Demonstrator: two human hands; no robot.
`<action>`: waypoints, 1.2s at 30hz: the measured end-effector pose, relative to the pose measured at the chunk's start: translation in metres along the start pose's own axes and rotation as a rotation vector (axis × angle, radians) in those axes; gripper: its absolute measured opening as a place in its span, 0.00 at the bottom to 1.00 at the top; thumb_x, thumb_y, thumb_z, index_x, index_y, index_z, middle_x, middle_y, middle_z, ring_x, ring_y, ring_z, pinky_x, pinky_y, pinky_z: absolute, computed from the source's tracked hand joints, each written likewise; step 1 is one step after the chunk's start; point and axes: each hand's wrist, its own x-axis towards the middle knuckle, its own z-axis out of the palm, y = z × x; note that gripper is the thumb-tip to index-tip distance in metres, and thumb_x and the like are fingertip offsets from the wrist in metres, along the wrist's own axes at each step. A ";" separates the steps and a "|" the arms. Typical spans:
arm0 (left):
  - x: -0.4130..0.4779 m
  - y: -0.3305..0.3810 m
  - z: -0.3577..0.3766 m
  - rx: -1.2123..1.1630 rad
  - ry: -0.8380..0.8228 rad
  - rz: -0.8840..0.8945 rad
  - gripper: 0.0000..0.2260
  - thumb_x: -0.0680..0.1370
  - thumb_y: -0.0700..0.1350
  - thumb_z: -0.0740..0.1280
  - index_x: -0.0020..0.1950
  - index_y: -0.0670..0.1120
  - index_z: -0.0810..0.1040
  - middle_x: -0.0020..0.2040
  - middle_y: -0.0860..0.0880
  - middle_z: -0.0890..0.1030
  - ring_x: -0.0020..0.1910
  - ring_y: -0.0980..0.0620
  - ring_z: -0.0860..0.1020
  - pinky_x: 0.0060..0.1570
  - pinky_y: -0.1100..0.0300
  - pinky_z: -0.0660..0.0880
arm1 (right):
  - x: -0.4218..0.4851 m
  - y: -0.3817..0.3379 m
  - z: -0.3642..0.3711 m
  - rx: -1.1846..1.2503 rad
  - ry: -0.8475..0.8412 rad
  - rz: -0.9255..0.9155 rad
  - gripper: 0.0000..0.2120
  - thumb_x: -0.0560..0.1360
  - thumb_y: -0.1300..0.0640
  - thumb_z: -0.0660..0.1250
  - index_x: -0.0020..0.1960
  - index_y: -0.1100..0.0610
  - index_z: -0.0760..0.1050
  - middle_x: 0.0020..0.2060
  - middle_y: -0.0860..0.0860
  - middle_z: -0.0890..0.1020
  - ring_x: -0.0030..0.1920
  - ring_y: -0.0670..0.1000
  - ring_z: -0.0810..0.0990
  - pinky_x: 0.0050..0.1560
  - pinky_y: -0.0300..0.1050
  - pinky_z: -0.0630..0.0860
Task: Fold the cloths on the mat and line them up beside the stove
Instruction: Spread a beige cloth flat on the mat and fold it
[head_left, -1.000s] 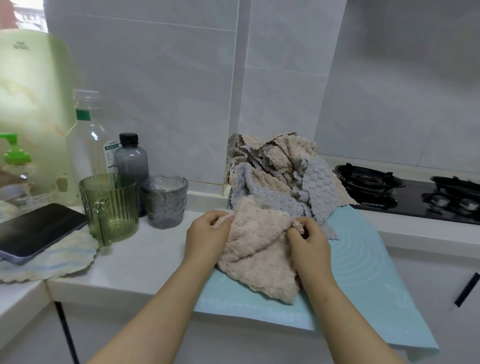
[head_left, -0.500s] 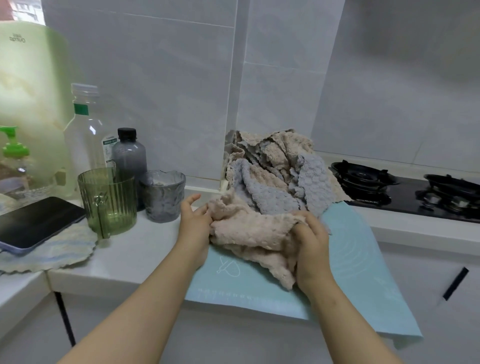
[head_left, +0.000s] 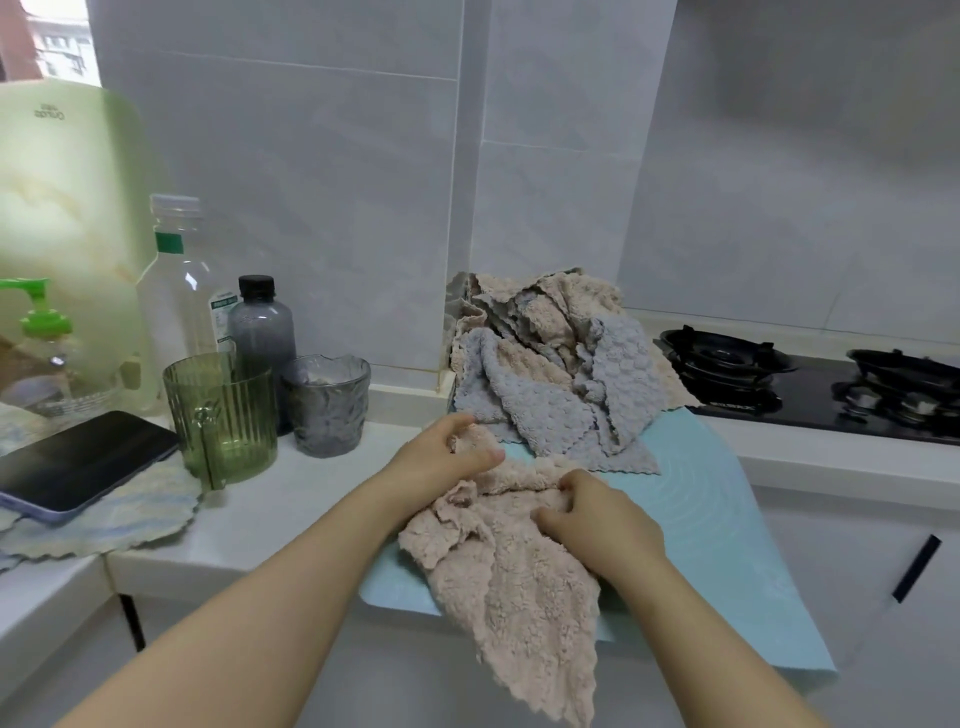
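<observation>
Now the beige cloth, unbunched, overhangs the mat.

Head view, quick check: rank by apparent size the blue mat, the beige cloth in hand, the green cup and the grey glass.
1. blue mat, partly covered
2. beige cloth, nearest the camera, so flattered
3. green cup
4. grey glass, beside the cup, so that pair is a fair comparison
</observation>
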 end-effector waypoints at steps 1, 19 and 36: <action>0.003 0.002 -0.002 0.085 -0.017 -0.031 0.29 0.72 0.56 0.70 0.70 0.55 0.65 0.63 0.56 0.69 0.61 0.54 0.69 0.56 0.60 0.66 | 0.002 0.000 0.000 0.000 -0.007 0.006 0.16 0.74 0.44 0.60 0.58 0.50 0.69 0.52 0.49 0.79 0.52 0.52 0.77 0.45 0.45 0.73; 0.022 0.046 -0.027 0.242 0.174 0.386 0.34 0.72 0.30 0.63 0.73 0.53 0.61 0.70 0.58 0.65 0.68 0.60 0.65 0.66 0.66 0.60 | 0.019 0.032 -0.058 0.042 0.835 -0.199 0.02 0.73 0.58 0.64 0.43 0.56 0.73 0.32 0.51 0.72 0.43 0.55 0.71 0.30 0.43 0.64; 0.078 -0.009 0.034 0.954 0.237 0.204 0.29 0.73 0.61 0.45 0.74 0.55 0.58 0.78 0.49 0.44 0.76 0.47 0.43 0.73 0.48 0.42 | 0.094 0.060 -0.001 -0.055 0.187 0.042 0.25 0.79 0.43 0.50 0.75 0.45 0.54 0.76 0.49 0.55 0.72 0.56 0.59 0.68 0.52 0.58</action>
